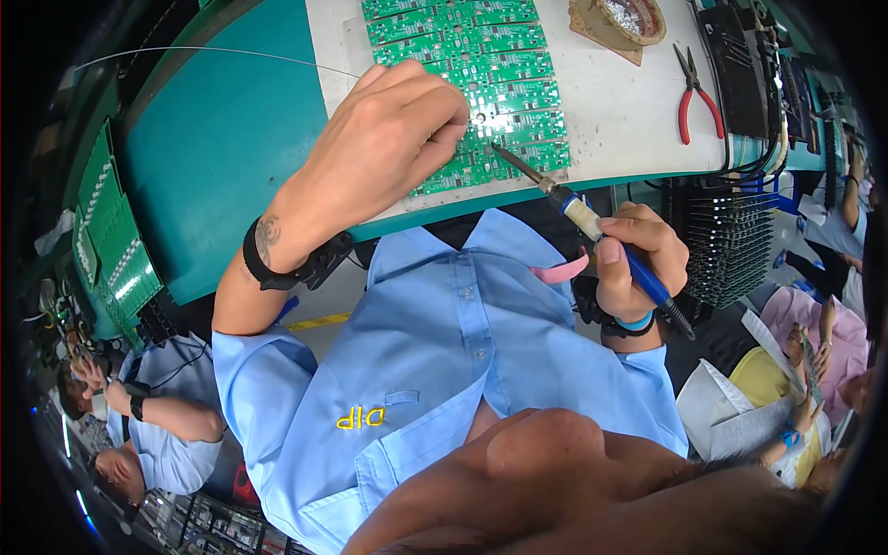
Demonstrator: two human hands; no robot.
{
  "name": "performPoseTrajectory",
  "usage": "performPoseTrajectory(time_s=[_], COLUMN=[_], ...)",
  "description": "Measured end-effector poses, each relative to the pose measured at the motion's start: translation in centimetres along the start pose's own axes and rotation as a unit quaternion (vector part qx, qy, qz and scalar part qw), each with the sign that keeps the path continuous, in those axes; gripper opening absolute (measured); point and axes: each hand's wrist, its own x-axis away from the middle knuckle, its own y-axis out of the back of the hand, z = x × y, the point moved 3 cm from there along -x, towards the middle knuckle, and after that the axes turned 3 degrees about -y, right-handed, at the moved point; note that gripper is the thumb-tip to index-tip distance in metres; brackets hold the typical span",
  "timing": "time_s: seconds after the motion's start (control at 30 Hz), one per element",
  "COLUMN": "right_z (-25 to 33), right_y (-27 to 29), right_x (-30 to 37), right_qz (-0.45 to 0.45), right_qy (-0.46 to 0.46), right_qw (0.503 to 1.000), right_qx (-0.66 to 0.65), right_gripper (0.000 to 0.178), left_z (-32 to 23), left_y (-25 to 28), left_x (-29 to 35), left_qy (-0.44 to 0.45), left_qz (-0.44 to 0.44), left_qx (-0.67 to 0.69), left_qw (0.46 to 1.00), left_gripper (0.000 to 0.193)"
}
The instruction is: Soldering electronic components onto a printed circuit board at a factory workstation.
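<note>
a: left fingers [446, 109]: pinched on solder wire [231, 52]; right fingers [643, 233]: clamped round soldering iron [583, 219]. circuit boards [518, 97]?
b: on table [629, 120], under iron's tip. advised: steady tip, light wire feed.

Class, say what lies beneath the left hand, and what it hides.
Green circuit boards on a pale surface show around the left hand and run under it. The board parts directly beneath are covered, so their components cannot be seen.
</note>
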Motion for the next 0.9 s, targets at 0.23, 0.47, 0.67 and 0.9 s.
performPoseTrajectory(time_s=[0.23,0.47,0.67,0.9], right_z=[0.2,0.1,0.5,0.3], right_y=[0.1,0.5,-0.5,-0.9], right_x=[-0.2,-0.2,-0.3,-0.7], right_qz=[0.003,0.001,0.003,0.013], right_qy=[0.019,0.028,0.012,0.022], right_qw=[1.000,1.000,1.000,1.000], right_qx=[-0.002,0.006,0.018,0.012], right_gripper=[0.013,0.014,0.019,0.016], left_z=[-0.1,-0.1,-0.3,-0.3], left_y=[0.1,0.1,0.0,-0.1], left_x=[0.0,0.1,-0.1,-0.1], left_qy=[-0.007,-0.016,-0.018,0.010], left_qz=[0.014,0.015,0.017,0.046], left_qx=[0.025,0.024,0.011,-0.010], left_qw=[1.000,0.999,1.000,0.999], left_gripper=[0.012,0.013,0.016,0.015])
